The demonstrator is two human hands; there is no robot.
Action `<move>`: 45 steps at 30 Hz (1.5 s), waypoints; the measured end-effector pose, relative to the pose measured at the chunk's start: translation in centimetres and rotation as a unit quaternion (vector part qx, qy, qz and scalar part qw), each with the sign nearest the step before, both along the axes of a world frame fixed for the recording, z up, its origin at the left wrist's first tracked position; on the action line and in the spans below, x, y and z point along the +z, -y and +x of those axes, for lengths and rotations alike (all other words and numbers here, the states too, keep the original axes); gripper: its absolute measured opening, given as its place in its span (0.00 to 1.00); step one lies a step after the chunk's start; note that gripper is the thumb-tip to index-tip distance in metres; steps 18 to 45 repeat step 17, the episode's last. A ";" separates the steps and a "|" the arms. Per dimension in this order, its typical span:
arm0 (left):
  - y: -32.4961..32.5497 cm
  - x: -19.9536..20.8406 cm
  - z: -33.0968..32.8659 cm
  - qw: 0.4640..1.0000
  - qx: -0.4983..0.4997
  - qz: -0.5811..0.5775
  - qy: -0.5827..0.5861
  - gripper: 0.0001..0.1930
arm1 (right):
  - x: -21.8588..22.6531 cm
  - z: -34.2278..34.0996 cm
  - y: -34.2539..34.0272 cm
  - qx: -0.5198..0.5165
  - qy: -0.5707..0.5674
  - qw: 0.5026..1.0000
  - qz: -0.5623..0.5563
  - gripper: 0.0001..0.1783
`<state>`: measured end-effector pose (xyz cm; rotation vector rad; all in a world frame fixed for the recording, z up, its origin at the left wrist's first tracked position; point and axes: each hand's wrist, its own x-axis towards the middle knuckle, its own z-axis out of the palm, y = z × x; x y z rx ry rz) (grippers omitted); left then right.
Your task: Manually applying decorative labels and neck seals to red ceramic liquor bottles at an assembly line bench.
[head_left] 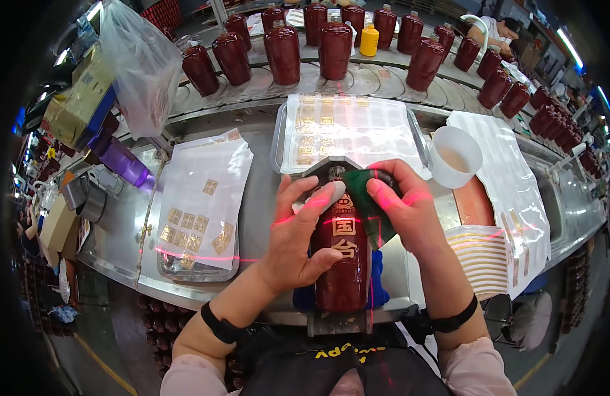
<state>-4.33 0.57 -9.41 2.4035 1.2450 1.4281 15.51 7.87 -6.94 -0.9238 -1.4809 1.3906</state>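
A dark red glazed bottle (342,285) with gold characters down its front lies tilted in a metal cradle (338,323), its neck away from me. My left hand (298,231) is beside the bottle's left side, fingers apart, with a white finger cover on one fingertip near the bottle's shoulder. Between the thumb and fingers of my right hand (407,208) is a dark green cloth (359,188), which lies against the upper right of the bottle. Blue cloth (376,280) pads the cradle under the bottle. Red laser lines cross the bottle and both hands.
Sheets of gold stickers (209,198) lie left, with another stack on a tray (278,142) ahead. A white cup (455,157) and striped strips (478,261) are at the right. Beyond, red bottles (335,51) and a yellow bottle (369,39) line a conveyor. A plastic bag (143,66) hangs left.
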 end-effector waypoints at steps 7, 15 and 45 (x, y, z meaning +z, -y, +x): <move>-0.5 -0.1 -1.1 0.999 -0.014 -0.043 -0.015 0.40 | -1.1 0.3 0.7 0.003 -0.071 0.991 -0.114 0.12; -2.1 1.2 -2.0 0.991 -0.068 -0.009 -0.112 0.39 | -2.0 0.4 1.2 -0.011 -0.086 0.992 -0.091 0.14; -2.0 1.2 -2.1 0.992 -0.066 -0.033 -0.099 0.38 | -2.2 0.6 1.1 -0.014 -0.072 0.995 -0.071 0.15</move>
